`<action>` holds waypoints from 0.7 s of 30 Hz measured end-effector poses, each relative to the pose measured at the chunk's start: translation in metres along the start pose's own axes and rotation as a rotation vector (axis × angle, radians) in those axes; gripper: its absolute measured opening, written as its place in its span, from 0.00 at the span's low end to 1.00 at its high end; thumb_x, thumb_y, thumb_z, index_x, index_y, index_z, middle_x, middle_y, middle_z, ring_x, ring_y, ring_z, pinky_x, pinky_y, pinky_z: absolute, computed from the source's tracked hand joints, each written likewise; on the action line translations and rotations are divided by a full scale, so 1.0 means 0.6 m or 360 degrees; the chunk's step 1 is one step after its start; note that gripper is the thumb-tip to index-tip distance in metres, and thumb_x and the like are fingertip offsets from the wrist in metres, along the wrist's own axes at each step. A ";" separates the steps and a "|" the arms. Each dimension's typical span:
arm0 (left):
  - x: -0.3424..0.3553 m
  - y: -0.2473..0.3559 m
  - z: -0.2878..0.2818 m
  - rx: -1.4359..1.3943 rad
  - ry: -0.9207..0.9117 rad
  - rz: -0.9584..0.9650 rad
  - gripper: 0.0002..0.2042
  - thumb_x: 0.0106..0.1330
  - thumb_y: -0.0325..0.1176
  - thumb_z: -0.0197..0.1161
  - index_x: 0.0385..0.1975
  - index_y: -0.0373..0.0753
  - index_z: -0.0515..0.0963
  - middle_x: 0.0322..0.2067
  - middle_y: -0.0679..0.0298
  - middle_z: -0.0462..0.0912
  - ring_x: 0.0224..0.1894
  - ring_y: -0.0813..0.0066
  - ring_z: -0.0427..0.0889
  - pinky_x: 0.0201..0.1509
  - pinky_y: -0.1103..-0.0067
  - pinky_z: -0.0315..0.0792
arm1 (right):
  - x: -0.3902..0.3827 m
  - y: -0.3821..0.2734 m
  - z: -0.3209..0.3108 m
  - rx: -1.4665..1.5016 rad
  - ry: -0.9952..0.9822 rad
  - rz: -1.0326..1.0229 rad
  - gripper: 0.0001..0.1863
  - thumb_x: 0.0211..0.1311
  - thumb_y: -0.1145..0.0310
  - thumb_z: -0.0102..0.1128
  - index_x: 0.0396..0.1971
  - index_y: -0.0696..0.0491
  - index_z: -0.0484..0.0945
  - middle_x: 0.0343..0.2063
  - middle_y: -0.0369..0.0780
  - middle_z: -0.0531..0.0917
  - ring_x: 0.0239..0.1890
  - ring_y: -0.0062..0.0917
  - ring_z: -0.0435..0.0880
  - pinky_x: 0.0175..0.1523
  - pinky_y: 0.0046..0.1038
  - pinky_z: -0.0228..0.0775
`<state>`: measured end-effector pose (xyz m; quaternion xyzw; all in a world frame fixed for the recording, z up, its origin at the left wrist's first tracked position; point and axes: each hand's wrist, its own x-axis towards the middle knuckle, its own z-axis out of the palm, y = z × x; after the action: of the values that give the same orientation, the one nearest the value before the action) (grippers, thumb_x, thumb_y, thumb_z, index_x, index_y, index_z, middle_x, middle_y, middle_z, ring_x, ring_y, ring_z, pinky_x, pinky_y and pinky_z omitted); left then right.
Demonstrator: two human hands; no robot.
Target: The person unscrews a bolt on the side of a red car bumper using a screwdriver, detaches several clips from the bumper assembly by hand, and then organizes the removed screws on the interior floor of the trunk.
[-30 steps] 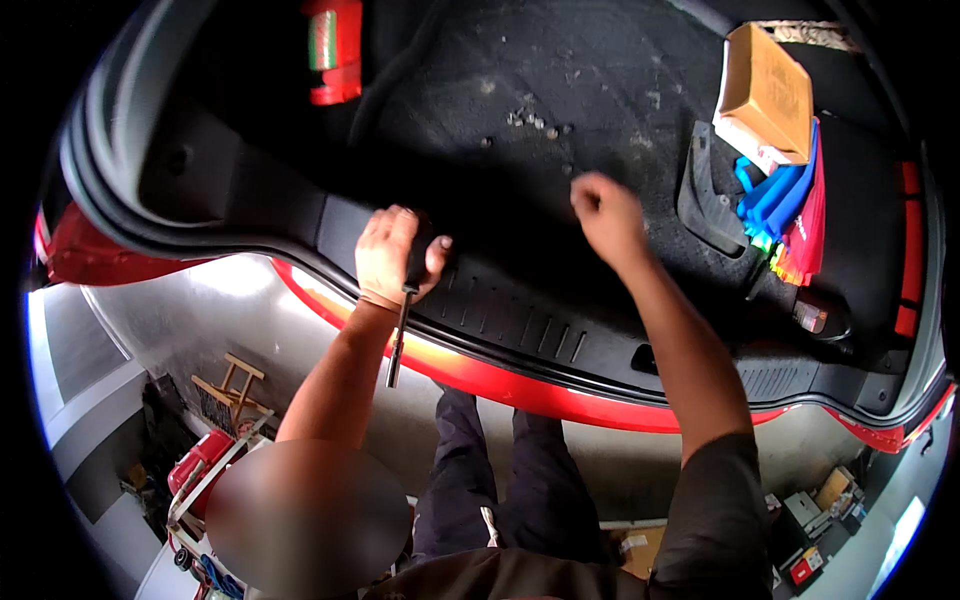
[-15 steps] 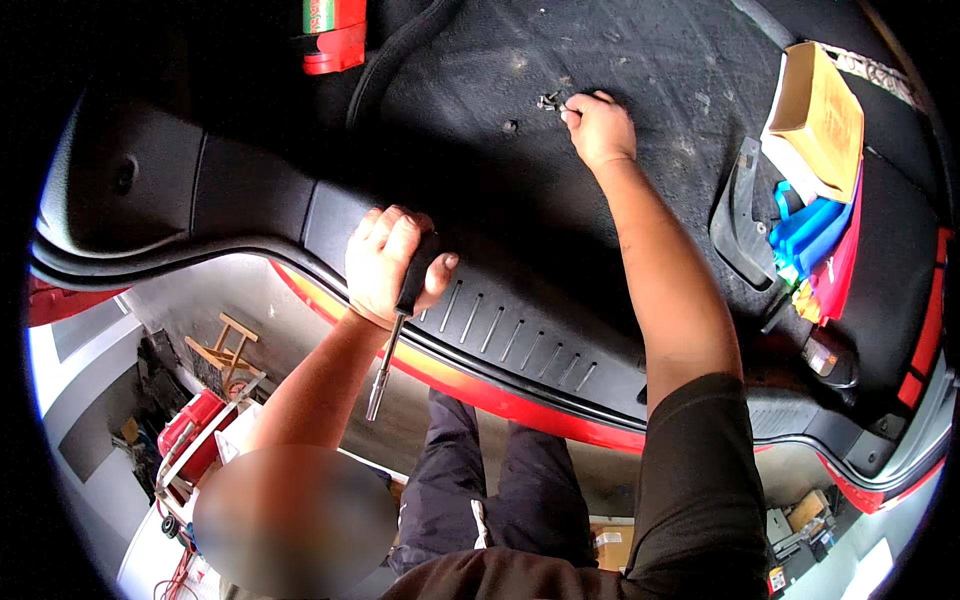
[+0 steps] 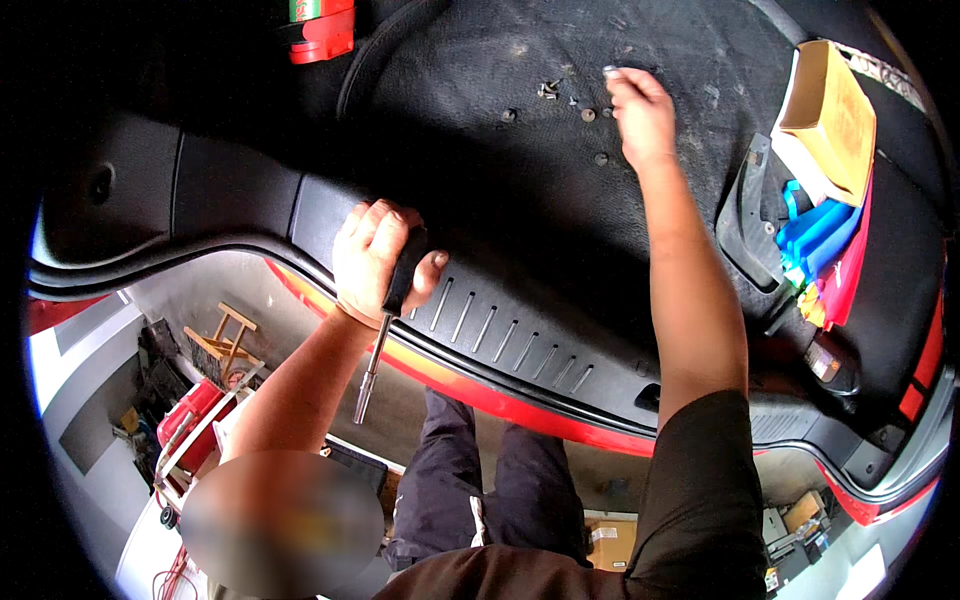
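Note:
My left hand (image 3: 375, 255) is wrapped around the black handle of a socket driver (image 3: 369, 375), its metal shaft pointing down past the trunk sill. Over the dark trunk mat, my right hand (image 3: 645, 118) is closed in a pinch. A small pale spot shows at its fingertips, too small to name. Left of that hand lies a little cluster of screws (image 3: 549, 90). Small round dark fasteners sit near it: one (image 3: 588, 115) beside the screws, one (image 3: 601, 159) closer to me, and another (image 3: 510, 115) farther left.
To the right lie an open yellow cardboard box (image 3: 828, 130), a black curved plastic part (image 3: 745, 220), blue cloth (image 3: 815, 235) and a dark battery-like block (image 3: 830, 362). A red container (image 3: 325, 35) is at the far left. The ribbed sill (image 3: 490, 330) runs across in front of me.
My right hand has moved from the screws to the right and slightly away, uncovering round fasteners on the mat. My left hand keeps its hold on the driver, a little farther left in view.

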<state>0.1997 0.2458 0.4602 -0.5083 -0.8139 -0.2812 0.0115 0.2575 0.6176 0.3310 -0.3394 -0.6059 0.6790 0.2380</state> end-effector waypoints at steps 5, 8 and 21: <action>-0.006 -0.003 0.000 0.0033 0.0040 0.0008 0.16 0.55 0.42 0.66 0.34 0.36 0.77 0.31 0.53 0.78 0.33 0.48 0.77 0.39 0.61 0.72 | -0.077 -0.072 -0.039 0.1453 -0.0459 0.0631 0.09 0.71 0.73 0.54 0.42 0.55 0.83 0.36 0.40 0.84 0.36 0.26 0.79 0.42 0.30 0.70; 0.006 0.002 -0.006 0.0065 0.0016 0.0042 0.17 0.49 0.40 0.70 0.33 0.37 0.77 0.30 0.56 0.78 0.30 0.53 0.77 0.37 0.65 0.74 | -0.071 -0.073 -0.058 0.1486 -0.0518 0.0591 0.08 0.70 0.73 0.56 0.43 0.56 0.83 0.31 0.38 0.81 0.30 0.23 0.75 0.37 0.27 0.67; -0.004 -0.003 -0.004 0.0045 -0.0015 0.0016 0.18 0.55 0.43 0.67 0.35 0.34 0.77 0.32 0.52 0.79 0.33 0.47 0.77 0.39 0.61 0.73 | -0.020 -0.008 0.106 -0.1804 -0.0409 -0.0374 0.15 0.67 0.60 0.62 0.52 0.40 0.86 0.45 0.44 0.89 0.49 0.44 0.87 0.55 0.41 0.80</action>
<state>0.1985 0.2421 0.4606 -0.5134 -0.8153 -0.2672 0.0161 0.2172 0.5673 0.3403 -0.2594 -0.9315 0.2543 0.0178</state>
